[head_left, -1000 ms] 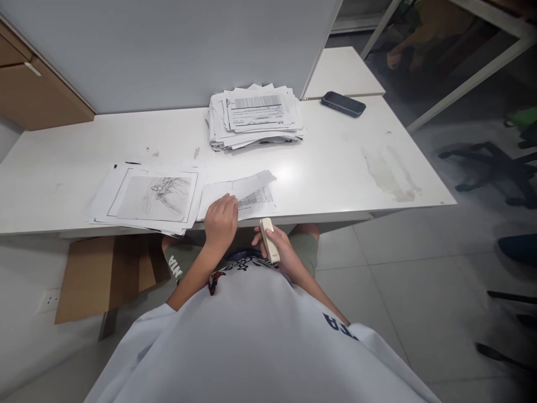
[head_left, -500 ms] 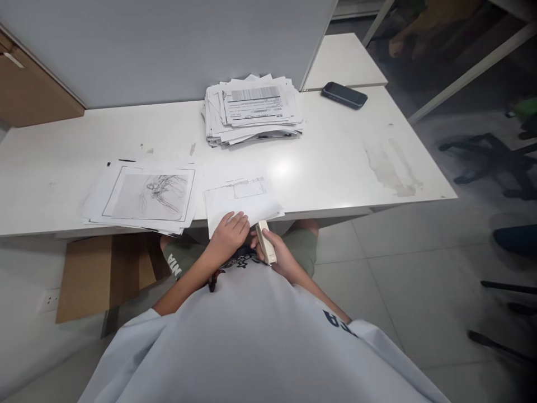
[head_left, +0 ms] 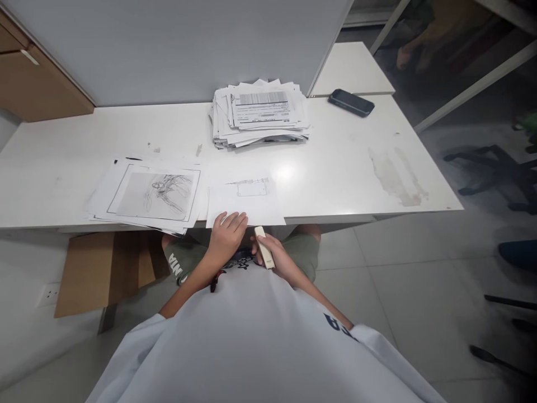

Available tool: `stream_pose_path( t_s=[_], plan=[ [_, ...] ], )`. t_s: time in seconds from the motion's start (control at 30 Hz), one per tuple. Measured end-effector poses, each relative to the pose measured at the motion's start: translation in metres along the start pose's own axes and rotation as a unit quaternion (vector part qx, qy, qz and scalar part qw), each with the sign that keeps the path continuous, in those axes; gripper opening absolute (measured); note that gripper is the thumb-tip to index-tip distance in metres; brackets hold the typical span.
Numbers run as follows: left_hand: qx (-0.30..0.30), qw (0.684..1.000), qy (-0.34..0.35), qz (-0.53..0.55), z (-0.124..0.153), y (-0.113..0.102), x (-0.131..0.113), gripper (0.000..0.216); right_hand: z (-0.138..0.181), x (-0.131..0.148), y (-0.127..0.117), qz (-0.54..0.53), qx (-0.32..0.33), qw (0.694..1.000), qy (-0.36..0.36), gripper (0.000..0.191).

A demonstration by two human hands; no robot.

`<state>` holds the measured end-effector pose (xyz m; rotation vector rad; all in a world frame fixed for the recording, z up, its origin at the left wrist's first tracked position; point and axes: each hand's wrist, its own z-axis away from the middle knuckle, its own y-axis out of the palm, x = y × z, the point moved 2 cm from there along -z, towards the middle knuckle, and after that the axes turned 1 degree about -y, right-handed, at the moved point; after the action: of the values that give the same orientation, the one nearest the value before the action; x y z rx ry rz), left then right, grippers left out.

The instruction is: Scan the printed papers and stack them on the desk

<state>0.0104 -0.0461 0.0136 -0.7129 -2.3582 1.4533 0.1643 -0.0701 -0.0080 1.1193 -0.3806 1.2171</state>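
A sheet of white paper [head_left: 268, 207] with a thin line drawing lies at the front edge of the desk, and I cannot tell how many sheets are under it. My left hand [head_left: 227, 234] rests on its near edge, fingers stretched out flat. Just off the desk edge, over my lap, my right hand [head_left: 279, 253] is wrapped round a cream-coloured stapler [head_left: 265, 251]. The stapler points toward the desk and is apart from the paper. To the left lies a loose pile of printed sheets [head_left: 157, 196], topped by a dark sketch in a frame.
A thick, uneven stack of papers [head_left: 262, 115] stands against the grey partition [head_left: 201, 45]. A dark phone [head_left: 351, 103] lies at the back right of the white desk [head_left: 331, 168]. Below the desk is a cardboard box [head_left: 88, 271]. A chair base [head_left: 489, 168] stands on the right.
The paper now lies flatter on the desk, its near edge drawn up onto the desk edge. My right hand with the stapler has lowered slightly toward me.
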Motion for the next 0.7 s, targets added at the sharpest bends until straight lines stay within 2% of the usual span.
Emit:
stream_pose_path(
  t_s=[0.23, 0.5, 0.7],
  plan=[
    [-0.012, 0.999, -0.039, -0.008, -0.007, 0.003, -0.004, 0.027, -0.003, 0.0, 0.0, -0.008, -0.019, 1.0, -0.017, 0.034],
    [-0.055, 0.988, -0.142, -0.003, -0.022, -0.001, -0.001, 0.031, -0.006, -0.002, -0.004, -0.015, -0.029, 0.999, -0.016, 0.034],
    [-0.009, 0.987, -0.155, 0.039, -0.031, 0.014, 0.003, 0.032, -0.008, -0.003, -0.004, -0.015, -0.032, 0.999, -0.013, 0.033]
  ],
)
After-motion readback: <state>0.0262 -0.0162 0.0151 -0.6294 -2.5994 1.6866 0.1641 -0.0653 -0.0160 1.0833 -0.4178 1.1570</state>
